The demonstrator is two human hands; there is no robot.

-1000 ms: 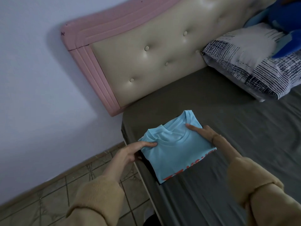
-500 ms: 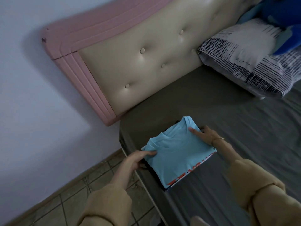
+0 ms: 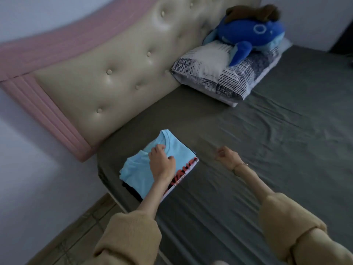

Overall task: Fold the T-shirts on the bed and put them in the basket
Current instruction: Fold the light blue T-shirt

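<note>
Saw two tan sleeves at the near edge, the left sleeve (image 3: pixel 129 236) over the bed's side and the right sleeve (image 3: pixel 290 226) over the grey sheet (image 3: pixel 248 188). Followed the bare left forearm up to the left hand (image 3: pixel 162 161), set palm down on a folded light blue T-shirt (image 3: pixel 137 173), fingers bent with their tips on the cloth just below the collar. Could not tell, through the blur, whether pinching the fabric there or only pressing on it. Found the right hand (image 3: pixel 226 156) just beside the shirt, apart from it, above the sheet, fingers loosely curled in toward the palm and holding nothing. Noted a thin bracelet (image 3: pixel 242 165) at that wrist.

Placed the T-shirt near the bed's left edge, close to the headboard corner, red lettering showing along its fold on the side toward the right hand. Made out a dark garment (image 3: pixel 131 190) beneath it, likely another folded piece, with only its edge peeking out on the near side. Glimpsed tiled floor (image 3: pixel 80 226) below the bed's edge, at the left.

Beyond the shirt, saw the sheet run in loose wrinkles up to a cream tufted headboard (image 3: pixel 118 73) with a pink ribbed border (image 3: pixel 47 104). Farther right, found a pillow (image 3: pixel 219 73) in a blue-and-white print lying against the headboard, a blue plush whale (image 3: pixel 252 33) resting on it, and something brown and furry (image 3: pixel 252 12) on top of the whale.
</note>
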